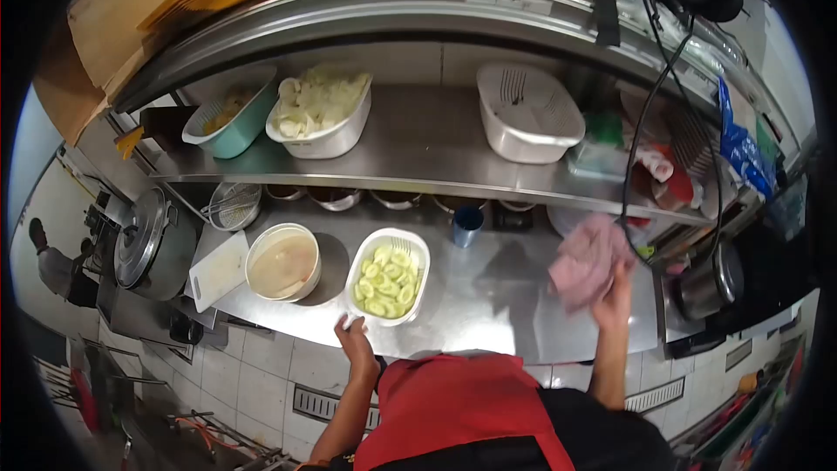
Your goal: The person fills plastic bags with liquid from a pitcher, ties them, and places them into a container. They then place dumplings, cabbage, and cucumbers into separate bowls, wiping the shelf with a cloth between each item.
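Note:
My right hand [615, 296] is closed around a bunched pink cloth [588, 262], held over the right part of the steel counter [488, 296]. My left hand [356, 347] is at the counter's front edge, its fingertips apart and right by the near left corner of a white basket [353, 283]. Pale green oval slices [389, 283], like cucumber, lie in that basket. Left of it stands a white tub [255, 283] with cloudy liquid inside. A blue cup [467, 225] sits farther back on the counter.
A white cutting board [220, 272] lies at the left, near a large lidded pot [150, 240]. On the shelf [418, 144] stand a white basket of pale slices [321, 141], a teal basket [234, 141] and another white basket [532, 135]. A black cable [629, 166] hangs down at the right.

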Demonstrator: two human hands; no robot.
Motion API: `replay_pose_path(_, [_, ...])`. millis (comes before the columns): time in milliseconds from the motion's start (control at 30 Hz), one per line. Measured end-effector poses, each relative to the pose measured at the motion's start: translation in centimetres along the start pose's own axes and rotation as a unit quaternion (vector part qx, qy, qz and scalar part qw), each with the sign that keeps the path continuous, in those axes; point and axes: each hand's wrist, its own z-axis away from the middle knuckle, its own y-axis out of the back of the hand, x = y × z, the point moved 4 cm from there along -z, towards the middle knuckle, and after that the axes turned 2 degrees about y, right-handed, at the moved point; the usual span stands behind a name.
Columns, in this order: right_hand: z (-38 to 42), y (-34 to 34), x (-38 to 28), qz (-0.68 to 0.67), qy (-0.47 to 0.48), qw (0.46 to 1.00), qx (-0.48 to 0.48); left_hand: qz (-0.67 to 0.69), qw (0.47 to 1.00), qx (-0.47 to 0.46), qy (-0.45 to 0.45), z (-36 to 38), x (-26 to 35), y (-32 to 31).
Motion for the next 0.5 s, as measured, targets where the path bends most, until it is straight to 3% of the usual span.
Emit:
replay_pose_path(33, [0.7, 1.3, 0.6, -0.048, -0.027, 0.997, -0.056, 0.064, 0.988, -0.073, -0.121, 3.3, 5.9, -3.3])
replay_pose_path(100, [1.7, 3.2, 3.4, -0.15, -0.07, 0.984, 0.065, 0.041, 0.923, -0.264, -0.277, 8.9, 16.2, -10.3])
replay_pose_path(133, [1.5, 3.7, 4.8, -0.182, -0.106, 0.975, 0.069, -0.027, 0.877, -0.242, -0.414, 8.7, 18.8, -15.0])
replay_pose_path(167, [0.9, 3.6, 6.1, -0.215, -0.139, 0.964, 0.07, -0.092, 0.877, -0.25, -0.401, 10.6, 22.6, -20.1])
replay_pose_path(200, [1.2, 3.5, 6.7, -0.209, -0.154, 0.962, 0.078, -0.187, 0.847, -0.185, -0.462, 8.6, 24.4, -25.6])
replay_pose_path(233, [1.1, 2.7, 7.4, -0.247, -0.158, 0.955, 0.049, -0.293, 0.869, -0.288, -0.274, 9.0, 26.2, -29.8])
replay_pose_path(267, [1.4, 1.9, 8.0, -0.285, -0.158, 0.945, 0.019, -0.294, 0.85, -0.414, -0.142, 9.1, 26.2, -33.4])
replay_pose_path(300, [2.5, 0.4, 8.0, -0.286, -0.163, 0.944, 0.014, -0.323, 0.841, -0.424, -0.091, 6.6, 25.5, -38.1])
replay_pose_path(333, [4.2, -0.9, 7.0, -0.258, -0.117, 0.955, 0.091, -0.349, 0.83, -0.434, -0.045, 4.1, 24.8, -41.3])
replay_pose_path(367, [5.9, -1.1, 6.3, -0.227, -0.07, 0.957, 0.167, -0.345, 0.832, -0.432, -0.049, 3.7, 25.8, -41.2])
replay_pose_path(433, [9.1, 0.0, 5.7, -0.028, 0.139, 0.972, 0.187, -0.359, 0.772, -0.483, -0.205, 2.9, 28.9, -39.4])
replay_pose_path(467, [8.5, -0.8, 6.2, -0.033, 0.138, 0.971, 0.191, -0.309, 0.793, -0.472, -0.231, 3.2, 30.7, -35.9])
replay_pose_path(500, [7.6, -2.3, 5.4, 0.124, 0.248, 0.943, 0.183, -0.261, 0.807, -0.464, -0.255, 4.6, 33.2, -31.2])
